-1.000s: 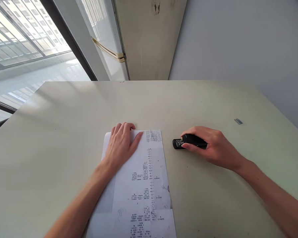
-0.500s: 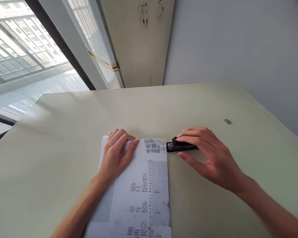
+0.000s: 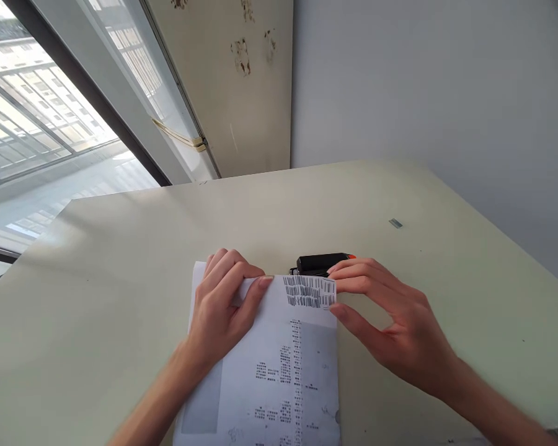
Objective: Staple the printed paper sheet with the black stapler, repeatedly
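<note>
The left hand is closed on the top edge of the papers, thumb in front, fingers curled over. The right hand is moderately open, thumb and fingers parted at the papers' top right corner; whether it grips them cannot be told. Half a second ago its fingers were on the stapler, which lay just right of the sheets. Now the black stapler lies on the worktop just beyond their top edge, partly hidden by it. Farther off lie a small grey strip, then a stained beige panel and a wall.
</note>
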Available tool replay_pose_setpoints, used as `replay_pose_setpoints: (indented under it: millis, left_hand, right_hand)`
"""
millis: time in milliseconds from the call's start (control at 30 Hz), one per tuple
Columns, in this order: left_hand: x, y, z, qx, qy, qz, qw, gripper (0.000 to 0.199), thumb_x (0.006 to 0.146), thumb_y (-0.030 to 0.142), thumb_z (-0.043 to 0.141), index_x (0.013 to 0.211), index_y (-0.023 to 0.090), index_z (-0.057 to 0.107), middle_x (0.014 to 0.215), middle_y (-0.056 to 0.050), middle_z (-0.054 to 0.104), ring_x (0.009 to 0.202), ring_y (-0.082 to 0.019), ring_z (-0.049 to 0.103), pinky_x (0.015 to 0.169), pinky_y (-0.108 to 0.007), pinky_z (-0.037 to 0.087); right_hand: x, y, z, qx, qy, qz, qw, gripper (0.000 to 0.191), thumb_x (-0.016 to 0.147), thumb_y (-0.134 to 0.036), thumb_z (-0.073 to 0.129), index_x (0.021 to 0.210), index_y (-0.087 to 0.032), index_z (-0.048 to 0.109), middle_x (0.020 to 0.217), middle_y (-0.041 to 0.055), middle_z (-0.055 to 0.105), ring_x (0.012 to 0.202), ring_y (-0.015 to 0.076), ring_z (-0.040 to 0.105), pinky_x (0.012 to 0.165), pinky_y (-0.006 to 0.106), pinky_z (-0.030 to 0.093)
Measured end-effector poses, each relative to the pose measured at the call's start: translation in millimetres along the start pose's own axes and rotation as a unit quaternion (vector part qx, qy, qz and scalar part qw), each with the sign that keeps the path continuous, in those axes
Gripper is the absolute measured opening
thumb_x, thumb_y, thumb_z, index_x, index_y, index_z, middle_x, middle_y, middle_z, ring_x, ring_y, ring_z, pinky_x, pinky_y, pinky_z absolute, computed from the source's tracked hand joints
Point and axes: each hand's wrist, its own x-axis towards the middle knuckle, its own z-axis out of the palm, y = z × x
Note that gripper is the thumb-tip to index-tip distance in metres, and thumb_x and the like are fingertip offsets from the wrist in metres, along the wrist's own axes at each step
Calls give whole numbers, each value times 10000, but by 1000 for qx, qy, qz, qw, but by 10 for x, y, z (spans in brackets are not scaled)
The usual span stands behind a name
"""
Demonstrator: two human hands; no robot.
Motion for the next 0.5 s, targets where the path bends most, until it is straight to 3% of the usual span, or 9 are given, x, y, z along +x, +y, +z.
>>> replay_pose_setpoints:
  millis: [233, 500]
  left_hand:
    - [133, 223, 146, 11, -38, 36, 999, 145, 1006, 166, 592, 882, 239, 577, 780, -11, 615, 724, -183, 493, 694, -379, 413]
    - [227, 269, 299, 14, -59, 57, 997, 123, 996, 163, 618, 896, 233, 600, 814, -17, 619, 750, -181, 496, 689, -371, 403]
  right_hand:
    - [-131, -1, -160, 19, 35, 72, 997, 90, 1026, -234, 602, 985, -284, 665, 1018, 43, 748, 1023, 259, 716, 878, 462, 611]
    - [-277, 96, -313, 40, 47, 98, 993, 113, 1007, -186, 633, 947, -276, 664, 1020, 22, 731, 1015, 223, 702, 857, 397, 595]
